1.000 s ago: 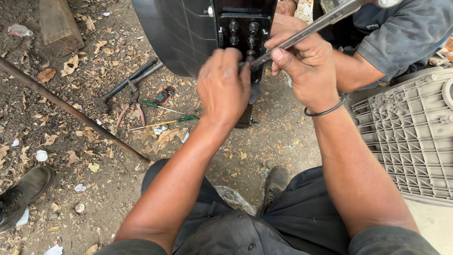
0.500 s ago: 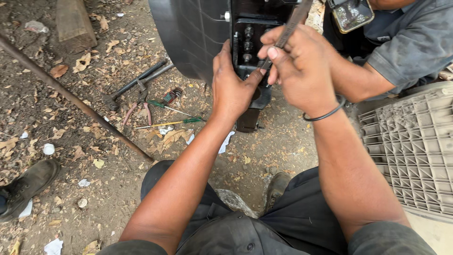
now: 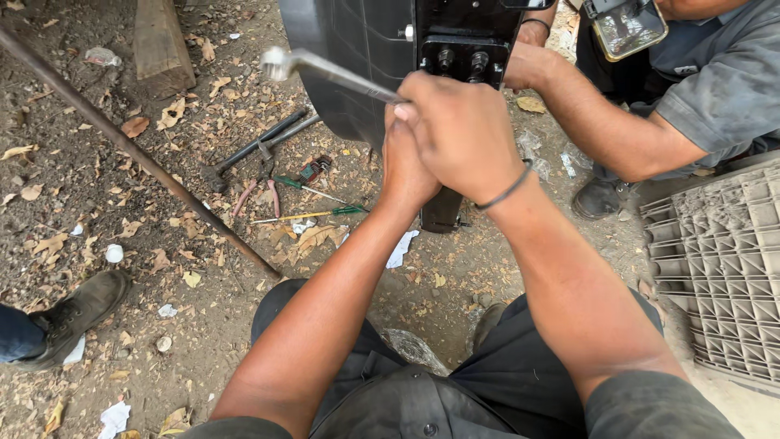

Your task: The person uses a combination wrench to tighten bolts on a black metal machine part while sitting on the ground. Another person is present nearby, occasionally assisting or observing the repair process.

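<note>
Seen from above, both of the person's bare hands meet in front of a black metal bracket with two dark bolt heads [image 3: 459, 61], fixed to a large black curved panel [image 3: 349, 65]. The right hand [image 3: 463, 134] is clenched around the shaft of a long silver steel wrench [image 3: 325, 71], which slants up and to the left of the hands and ends in a ring-shaped head. The left hand [image 3: 404, 167] sits just under and against the right; most of it is hidden, so whether it grips the wrench or only braces the other hand cannot be told. A thin dark band circles the right wrist.

The wrench looks stiff, fairly heavy and smooth, so it is likely to slip in a sweaty palm. A firm hold well along the shaft, as the right hand has now, should give the best leverage. Its working end is hidden behind the hands.

Beyond the hands to the right, a co-worker's hand [image 3: 528, 65] rests against the bracket's edge, their grey sleeve behind it. Left of the hands, on leaf-littered dirt, lie a dark hammer [image 3: 252, 150], red-handled pliers [image 3: 256, 195], and a thin screwdriver with a green and yellow handle [image 3: 313, 215]. A long rusty rod [image 3: 138, 154] runs diagonally farther left. To the right of the forearms lies a grey plastic grid crate [image 3: 715, 268].
</note>
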